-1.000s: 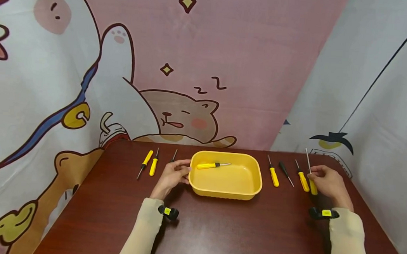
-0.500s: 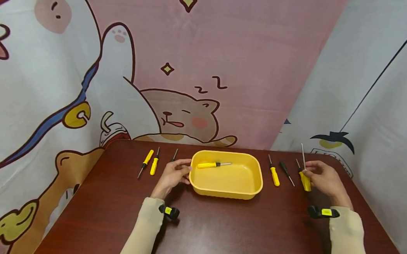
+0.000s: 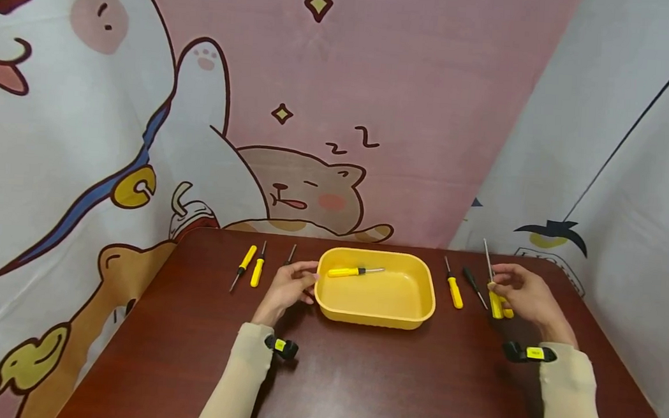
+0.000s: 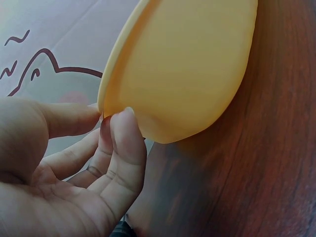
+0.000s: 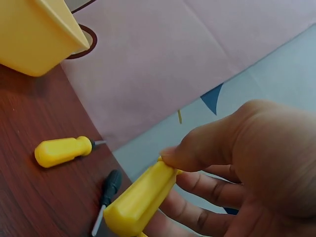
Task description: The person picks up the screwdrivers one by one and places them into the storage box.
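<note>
My left hand (image 3: pixel 287 292) pinches the left rim of a yellow plastic basin (image 3: pixel 374 317); in the left wrist view thumb and fingers meet at its edge. Inside the basin lies one screwdriver (image 3: pixel 344 272) with a yellow handle. On the right, my right hand (image 3: pixel 527 299) pinches a yellow-handled screwdriver (image 3: pixel 495 302) near the top of its handle, the shaft pointing up and away. Close up in the right wrist view, the handle (image 5: pixel 140 200) sits between thumb and fingers. Another yellow screwdriver (image 3: pixel 508 313) lies on the table, partly hidden behind the held one and the hand.
Right of the basin lie a yellow screwdriver (image 3: pixel 454 292) and a black-handled screwdriver (image 3: pixel 471 279). Left of it are two yellow screwdrivers, one (image 3: pixel 246 258) beside the other (image 3: pixel 258 272), plus another shaft (image 3: pixel 291 254) behind the left hand. A printed cloth hangs at the table's back edge.
My right hand has carried its screwdriver a little to the left, across the yellow one lying there. The left hand stays on the basin rim. The head view has shifted slightly.
</note>
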Demonstrator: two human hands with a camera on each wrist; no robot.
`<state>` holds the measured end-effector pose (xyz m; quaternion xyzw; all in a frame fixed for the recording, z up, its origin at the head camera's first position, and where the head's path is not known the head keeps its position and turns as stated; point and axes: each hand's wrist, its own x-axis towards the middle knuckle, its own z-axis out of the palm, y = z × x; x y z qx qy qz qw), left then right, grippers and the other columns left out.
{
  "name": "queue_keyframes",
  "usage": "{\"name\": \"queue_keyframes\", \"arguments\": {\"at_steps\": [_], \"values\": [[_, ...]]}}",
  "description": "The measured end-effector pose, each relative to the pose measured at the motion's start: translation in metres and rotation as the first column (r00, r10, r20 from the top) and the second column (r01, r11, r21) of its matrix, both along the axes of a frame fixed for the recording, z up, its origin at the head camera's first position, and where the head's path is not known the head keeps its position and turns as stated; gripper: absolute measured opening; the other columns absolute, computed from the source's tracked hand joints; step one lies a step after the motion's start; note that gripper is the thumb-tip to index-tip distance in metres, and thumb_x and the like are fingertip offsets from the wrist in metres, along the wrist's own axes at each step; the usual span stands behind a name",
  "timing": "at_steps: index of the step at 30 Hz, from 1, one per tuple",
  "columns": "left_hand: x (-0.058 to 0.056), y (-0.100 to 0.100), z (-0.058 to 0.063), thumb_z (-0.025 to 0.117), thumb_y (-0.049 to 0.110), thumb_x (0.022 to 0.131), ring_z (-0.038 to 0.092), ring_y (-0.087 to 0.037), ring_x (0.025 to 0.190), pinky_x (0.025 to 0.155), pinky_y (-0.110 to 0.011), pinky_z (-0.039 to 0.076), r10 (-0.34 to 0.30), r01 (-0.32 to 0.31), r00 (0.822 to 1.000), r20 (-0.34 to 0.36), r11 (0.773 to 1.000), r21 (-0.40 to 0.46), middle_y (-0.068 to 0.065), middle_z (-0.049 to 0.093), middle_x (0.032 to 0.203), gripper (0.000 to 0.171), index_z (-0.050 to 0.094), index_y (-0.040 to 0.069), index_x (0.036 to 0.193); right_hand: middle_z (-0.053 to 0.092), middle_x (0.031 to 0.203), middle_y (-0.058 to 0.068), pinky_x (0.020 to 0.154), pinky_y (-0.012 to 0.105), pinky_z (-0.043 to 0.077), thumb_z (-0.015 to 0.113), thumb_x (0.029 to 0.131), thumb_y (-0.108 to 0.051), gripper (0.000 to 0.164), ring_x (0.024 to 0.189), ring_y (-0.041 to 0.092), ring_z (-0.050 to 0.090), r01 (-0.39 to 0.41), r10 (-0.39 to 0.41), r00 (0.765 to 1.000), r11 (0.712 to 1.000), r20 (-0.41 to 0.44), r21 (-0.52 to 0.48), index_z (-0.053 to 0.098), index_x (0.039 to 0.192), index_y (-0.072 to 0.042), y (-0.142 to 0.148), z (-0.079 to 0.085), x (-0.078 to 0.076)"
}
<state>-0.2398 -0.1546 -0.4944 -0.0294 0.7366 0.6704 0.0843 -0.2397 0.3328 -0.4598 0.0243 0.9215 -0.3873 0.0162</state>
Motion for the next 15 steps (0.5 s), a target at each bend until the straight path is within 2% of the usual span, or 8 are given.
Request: {"name": "queue_keyframes", "arguments": {"at_steps": [5,9,15], "values": [[0.001,0.001,0.001,0.066,0.013,0.1,0.064,-0.02,0.072,0.06,-0.029,0.062,0.001,-0.001,1.0,-0.008,1.0,-0.007,-0.019,0.069,0.107,0.038,0.063,0.007,0.137,0.058,0.122,0.022,0.069,0.033,0.062,0.062,0.102,-0.013,0.053,0.088,0.02,0.064,-0.06,0.06,0.998,0.997,0.001,-0.043,0.043,0.15,-0.002,-0.007,0.004,0.001],[0.0,0.0,0.001,0.067,0.013,0.1,0.063,-0.019,0.072,0.06,-0.028,0.062,0.006,-0.006,1.0,0.0,1.0,-0.016,-0.016,0.068,0.105,0.037,0.064,0.008,0.136,0.054,0.119,0.02,0.067,0.032,0.062,0.063,0.101,-0.011,0.055,0.083,0.016,0.063,-0.084,0.084,0.996,0.994,0.005,-0.077,0.042,0.151,0.0,-0.015,0.007,0.001],[0.0,0.001,0.0,0.067,0.013,0.099,0.063,-0.019,0.071,0.059,-0.028,0.061,0.008,-0.008,1.0,0.0,1.0,-0.005,-0.017,0.069,0.106,0.037,0.065,0.008,0.136,0.051,0.117,0.019,0.066,0.03,0.061,0.064,0.1,-0.01,0.056,0.081,0.023,0.063,-0.105,0.107,0.994,0.988,0.014,-0.117,0.04,0.149,0.002,-0.027,0.012,-0.002]]}}
